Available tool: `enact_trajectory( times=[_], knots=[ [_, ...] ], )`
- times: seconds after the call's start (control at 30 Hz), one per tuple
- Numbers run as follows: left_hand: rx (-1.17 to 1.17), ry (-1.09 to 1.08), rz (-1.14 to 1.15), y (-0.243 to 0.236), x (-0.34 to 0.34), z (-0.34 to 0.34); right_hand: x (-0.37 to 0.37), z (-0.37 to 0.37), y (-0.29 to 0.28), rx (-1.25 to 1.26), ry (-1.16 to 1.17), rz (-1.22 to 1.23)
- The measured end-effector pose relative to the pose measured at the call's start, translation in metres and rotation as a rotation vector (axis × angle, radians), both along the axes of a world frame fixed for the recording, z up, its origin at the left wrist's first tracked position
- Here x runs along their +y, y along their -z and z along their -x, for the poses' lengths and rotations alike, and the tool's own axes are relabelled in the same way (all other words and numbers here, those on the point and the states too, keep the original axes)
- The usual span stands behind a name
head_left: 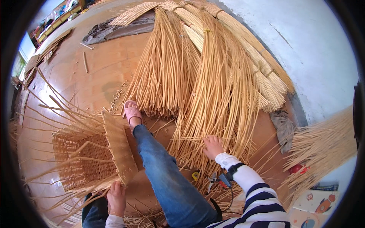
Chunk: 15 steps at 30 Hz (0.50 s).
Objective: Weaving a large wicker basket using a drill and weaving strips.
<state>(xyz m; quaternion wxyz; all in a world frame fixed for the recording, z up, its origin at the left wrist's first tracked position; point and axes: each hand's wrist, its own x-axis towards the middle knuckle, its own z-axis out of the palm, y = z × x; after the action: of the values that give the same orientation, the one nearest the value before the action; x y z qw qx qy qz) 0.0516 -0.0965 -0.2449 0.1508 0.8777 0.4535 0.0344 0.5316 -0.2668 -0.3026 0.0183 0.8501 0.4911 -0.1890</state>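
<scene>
My left hand (116, 198) is closed on the lower edge of a half-woven wicker basket (81, 154), which lies on its side at the left with long loose stakes fanning out. My right hand (213, 147) has its fingers closed on thin rattan sticks (195, 138) lying across a large loose bundle (213, 95). Just below that hand are cutting pliers (213, 179) and a small yellow round object (195, 176), perhaps a tape measure. My outstretched leg (152, 159), in jeans with a pink sandal, lies between basket and bundle.
More rattan bundles (167, 64) run toward the pale wall (296, 34). A grey cloth (100, 34) lies behind them, another (281, 129) by the wall. Loose sticks (319, 140) lean at the right above a red object (296, 169). Short offcuts (116, 97) scatter on the floor (99, 60).
</scene>
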Motion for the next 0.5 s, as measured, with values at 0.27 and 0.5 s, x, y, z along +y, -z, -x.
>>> enact_trajectory(
  times=[0.27, 0.5],
  knots=[
    [0.011, -0.112, 0.075, -0.015, -0.022, -0.012, 0.028, -0.012, 0.127, -0.283, -0.256, -0.033],
    [0.13, 0.204, -0.131, -0.035, -0.054, -0.007, 0.09, -0.03, 0.152, -0.257, -0.469, 0.195]
  ],
)
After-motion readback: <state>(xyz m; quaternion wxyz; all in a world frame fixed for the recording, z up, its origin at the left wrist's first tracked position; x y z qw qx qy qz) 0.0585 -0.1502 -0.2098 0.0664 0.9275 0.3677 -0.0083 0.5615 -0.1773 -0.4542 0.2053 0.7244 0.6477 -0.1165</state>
